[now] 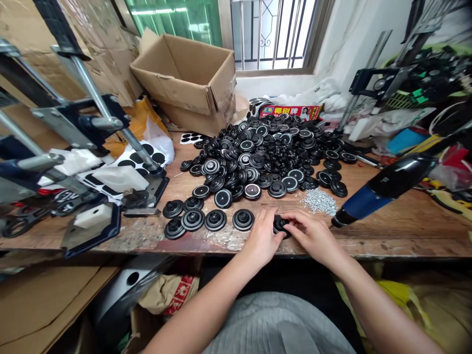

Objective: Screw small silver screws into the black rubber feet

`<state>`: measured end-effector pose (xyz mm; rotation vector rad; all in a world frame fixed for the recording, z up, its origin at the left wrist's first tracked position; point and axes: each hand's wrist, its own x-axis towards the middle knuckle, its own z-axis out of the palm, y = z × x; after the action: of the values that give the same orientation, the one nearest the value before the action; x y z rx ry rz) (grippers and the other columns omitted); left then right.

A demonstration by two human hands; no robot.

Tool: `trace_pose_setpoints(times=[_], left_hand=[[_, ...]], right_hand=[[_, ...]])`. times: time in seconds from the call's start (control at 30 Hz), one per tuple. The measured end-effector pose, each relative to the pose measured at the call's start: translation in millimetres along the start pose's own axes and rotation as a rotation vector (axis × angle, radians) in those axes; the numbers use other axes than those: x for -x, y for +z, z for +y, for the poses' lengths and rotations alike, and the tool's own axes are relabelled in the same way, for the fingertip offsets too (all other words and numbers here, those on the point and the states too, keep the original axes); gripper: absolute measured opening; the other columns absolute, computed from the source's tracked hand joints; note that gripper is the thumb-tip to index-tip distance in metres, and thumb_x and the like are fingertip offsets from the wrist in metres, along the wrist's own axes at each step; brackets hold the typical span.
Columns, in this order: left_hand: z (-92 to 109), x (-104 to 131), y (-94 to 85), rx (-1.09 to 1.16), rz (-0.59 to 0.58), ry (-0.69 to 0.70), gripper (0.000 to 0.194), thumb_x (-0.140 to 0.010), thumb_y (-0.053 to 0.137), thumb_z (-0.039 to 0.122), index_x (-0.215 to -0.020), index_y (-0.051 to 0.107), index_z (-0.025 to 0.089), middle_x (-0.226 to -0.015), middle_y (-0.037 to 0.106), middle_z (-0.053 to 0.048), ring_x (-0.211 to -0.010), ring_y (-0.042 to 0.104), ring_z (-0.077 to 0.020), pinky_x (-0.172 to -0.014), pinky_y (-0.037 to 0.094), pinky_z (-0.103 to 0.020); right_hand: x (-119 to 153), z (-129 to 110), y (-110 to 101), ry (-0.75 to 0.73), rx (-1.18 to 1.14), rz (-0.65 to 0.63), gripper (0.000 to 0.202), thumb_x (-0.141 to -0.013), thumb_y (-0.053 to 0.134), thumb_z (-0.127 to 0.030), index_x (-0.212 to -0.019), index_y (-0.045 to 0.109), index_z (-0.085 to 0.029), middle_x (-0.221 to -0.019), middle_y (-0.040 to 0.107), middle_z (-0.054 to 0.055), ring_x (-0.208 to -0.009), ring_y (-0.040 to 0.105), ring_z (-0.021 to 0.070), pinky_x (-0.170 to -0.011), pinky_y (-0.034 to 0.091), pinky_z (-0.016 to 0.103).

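Near the table's front edge lies a black round part [280,226], partly covered by my fingers. My left hand [263,236] rests against its left side, with its fingers closed round the edge. From the right, my right hand [308,230] has thumb and fingertips pressed together on top of the same part. Left of my hands, another black disc [243,220] lies flat with its stepped hub up, and several similar discs [215,220] sit further left. A large pile of black wheels [258,152] spreads behind my hands. Small silver screws [320,200] lie in a heap to the right.
A blue and black power screwdriver [372,194] points down at the right. Metal presses [114,123] stand at the left, and another press [376,81] is at the back right. An open cardboard box [184,78] sits behind the pile. The wooden table [398,236] ends just before my body.
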<state>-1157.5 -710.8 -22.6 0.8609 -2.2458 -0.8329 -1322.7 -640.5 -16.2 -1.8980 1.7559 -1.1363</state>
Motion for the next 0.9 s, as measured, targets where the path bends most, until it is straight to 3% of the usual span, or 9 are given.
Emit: trace_pose_setpoints(times=[0.1, 0.23, 0.57, 0.67, 0.77, 0.9], left_hand=[[-4.4, 2.0, 6.5, 0.053, 0.039, -0.006, 0.06, -0.079, 0.068, 0.009, -0.134, 0.046, 0.019, -0.123, 0.06, -0.012, -0.12, 0.057, -0.0281, -0.099, 0.052, -0.047], [-9.8, 4.4, 9.0, 0.085, 0.067, 0.009, 0.06, -0.079, 0.068, 0.009, -0.134, 0.047, 0.021, -0.126, 0.06, -0.011, -0.121, 0.058, -0.0283, -0.098, 0.053, -0.049], [-14.1, 6.7, 8.6, 0.122, 0.061, 0.026, 0.057, -0.079, 0.066, 0.008, -0.131, 0.048, 0.021, -0.121, 0.061, -0.01, -0.113, 0.06, -0.0252, -0.097, 0.053, -0.045], [-16.5, 8.7, 9.5, 0.12, 0.065, 0.033, 0.057, -0.081, 0.066, 0.011, -0.133, 0.047, 0.021, -0.119, 0.06, -0.009, -0.11, 0.06, -0.0242, -0.097, 0.053, -0.044], [-16.4, 11.9, 11.5, 0.115, 0.078, 0.046, 0.059, -0.082, 0.069, 0.016, -0.136, 0.046, 0.022, -0.121, 0.059, -0.009, -0.115, 0.059, -0.0251, -0.099, 0.052, -0.044], [-5.4, 8.7, 2.1, 0.109, 0.128, 0.117, 0.056, -0.083, 0.072, 0.024, -0.134, 0.049, 0.021, -0.125, 0.058, -0.01, -0.117, 0.057, -0.0256, -0.101, 0.051, -0.043]], right_hand=[[-6.1, -5.0, 3.1, -0.106, 0.039, -0.031, 0.023, -0.096, 0.051, -0.02, -0.114, 0.065, -0.024, -0.113, 0.068, 0.005, -0.105, 0.064, 0.019, -0.095, 0.051, 0.035], [-9.4, -7.9, 5.1, -0.141, 0.081, -0.061, 0.026, -0.095, 0.049, -0.018, -0.116, 0.064, -0.024, -0.117, 0.067, 0.006, -0.11, 0.065, 0.0204, -0.097, 0.052, 0.036], [-8.0, -8.1, 8.7, -0.069, 0.247, -0.086, 0.024, -0.096, 0.05, -0.025, -0.113, 0.066, -0.021, -0.107, 0.067, 0.008, -0.097, 0.067, 0.0238, -0.09, 0.053, 0.04], [-11.4, -12.2, 0.0, -0.043, 0.212, -0.12, 0.024, -0.094, 0.056, -0.028, -0.114, 0.067, -0.023, -0.1, 0.069, 0.005, -0.085, 0.066, 0.0206, -0.081, 0.054, 0.035], [-35.5, -12.6, -14.3, 0.013, 0.128, -0.063, 0.026, -0.091, 0.062, -0.035, -0.114, 0.067, -0.024, -0.092, 0.071, 0.002, -0.076, 0.065, 0.0174, -0.072, 0.052, 0.03], [-104.9, -3.0, -22.1, 0.06, 0.353, -0.01, 0.021, -0.092, 0.06, -0.03, -0.108, 0.07, -0.022, -0.102, 0.073, 0.004, -0.089, 0.066, 0.0182, -0.083, 0.05, 0.029]])
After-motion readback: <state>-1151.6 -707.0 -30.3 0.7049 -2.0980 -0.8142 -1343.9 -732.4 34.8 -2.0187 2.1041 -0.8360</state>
